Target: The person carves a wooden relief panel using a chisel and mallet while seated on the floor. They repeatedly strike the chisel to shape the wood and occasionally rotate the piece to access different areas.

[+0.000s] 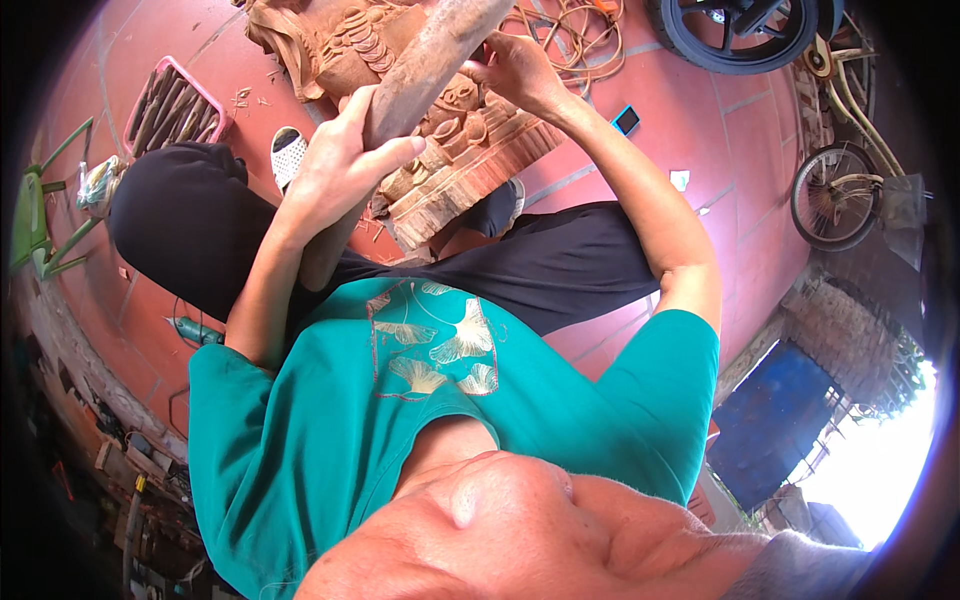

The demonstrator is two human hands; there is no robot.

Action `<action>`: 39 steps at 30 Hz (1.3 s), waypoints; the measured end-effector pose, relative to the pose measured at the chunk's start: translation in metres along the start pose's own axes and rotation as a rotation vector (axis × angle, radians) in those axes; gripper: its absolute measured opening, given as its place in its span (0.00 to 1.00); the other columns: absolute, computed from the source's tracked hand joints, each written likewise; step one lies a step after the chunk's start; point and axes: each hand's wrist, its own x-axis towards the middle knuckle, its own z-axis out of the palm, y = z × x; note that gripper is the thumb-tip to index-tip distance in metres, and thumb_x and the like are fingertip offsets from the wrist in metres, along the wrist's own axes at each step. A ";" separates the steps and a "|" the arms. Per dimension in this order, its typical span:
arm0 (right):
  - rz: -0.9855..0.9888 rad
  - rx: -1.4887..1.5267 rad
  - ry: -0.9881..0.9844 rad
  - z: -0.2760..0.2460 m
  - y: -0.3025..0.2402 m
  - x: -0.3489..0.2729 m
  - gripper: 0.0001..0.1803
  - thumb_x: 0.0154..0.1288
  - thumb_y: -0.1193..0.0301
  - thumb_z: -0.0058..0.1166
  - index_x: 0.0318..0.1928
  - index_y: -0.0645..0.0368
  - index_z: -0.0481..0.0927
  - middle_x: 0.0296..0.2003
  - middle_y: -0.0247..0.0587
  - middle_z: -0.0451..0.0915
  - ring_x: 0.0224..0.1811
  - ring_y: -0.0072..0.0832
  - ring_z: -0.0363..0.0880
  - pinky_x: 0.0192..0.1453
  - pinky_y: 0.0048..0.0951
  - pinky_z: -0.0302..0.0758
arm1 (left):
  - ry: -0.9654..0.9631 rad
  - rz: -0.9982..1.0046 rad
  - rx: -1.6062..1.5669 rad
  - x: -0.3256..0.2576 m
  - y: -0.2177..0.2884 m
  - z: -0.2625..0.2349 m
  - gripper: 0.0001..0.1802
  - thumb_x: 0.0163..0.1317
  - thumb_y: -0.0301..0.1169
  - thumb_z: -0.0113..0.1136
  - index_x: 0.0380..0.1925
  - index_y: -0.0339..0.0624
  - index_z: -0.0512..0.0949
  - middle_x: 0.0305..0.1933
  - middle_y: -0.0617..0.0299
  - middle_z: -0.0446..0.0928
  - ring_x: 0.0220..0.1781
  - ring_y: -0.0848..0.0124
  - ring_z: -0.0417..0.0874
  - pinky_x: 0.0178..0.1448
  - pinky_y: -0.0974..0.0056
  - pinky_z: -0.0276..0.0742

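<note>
A reddish-brown carved wooden sculpture (470,150) with scrolls and relief shapes rests between my knees on the red tiled floor. My left hand (340,165) is wrapped around a thick, worn wooden club (430,60) that slants up across the carving. My right hand (515,70) lies on the upper part of the carving with its fingers curled. The club hides its fingertips, so whatever they pinch is out of sight. I sit with black trousers (580,265) and a teal shirt (330,430) below the carving.
A pink tray of chisels (175,105) lies at the far left, with a white sandal (288,155) beside it and a green stool (40,225). Orange cords (570,35), a blue phone (626,120), a motorbike wheel (740,35) and a bicycle (840,195) stand farther off.
</note>
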 end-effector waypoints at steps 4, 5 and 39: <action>-0.076 0.059 0.012 -0.007 -0.006 -0.003 0.18 0.64 0.60 0.69 0.39 0.61 0.78 0.27 0.48 0.81 0.29 0.44 0.83 0.37 0.41 0.77 | 0.133 0.012 -0.271 -0.006 0.011 0.001 0.29 0.65 0.40 0.69 0.58 0.34 0.71 0.39 0.52 0.82 0.40 0.66 0.83 0.46 0.61 0.80; -0.070 0.055 0.009 -0.005 -0.006 -0.005 0.18 0.65 0.60 0.69 0.39 0.61 0.78 0.27 0.49 0.81 0.29 0.45 0.82 0.37 0.41 0.77 | 0.150 0.027 -0.228 -0.006 0.012 0.002 0.26 0.66 0.37 0.68 0.56 0.34 0.72 0.38 0.55 0.81 0.38 0.69 0.82 0.44 0.63 0.78; 0.273 0.272 0.059 -0.047 0.014 -0.012 0.19 0.65 0.63 0.67 0.45 0.68 0.79 0.31 0.46 0.84 0.32 0.33 0.84 0.38 0.36 0.80 | 0.013 -0.086 -0.174 -0.004 -0.004 0.002 0.33 0.64 0.42 0.70 0.61 0.30 0.72 0.44 0.49 0.84 0.44 0.67 0.85 0.51 0.61 0.81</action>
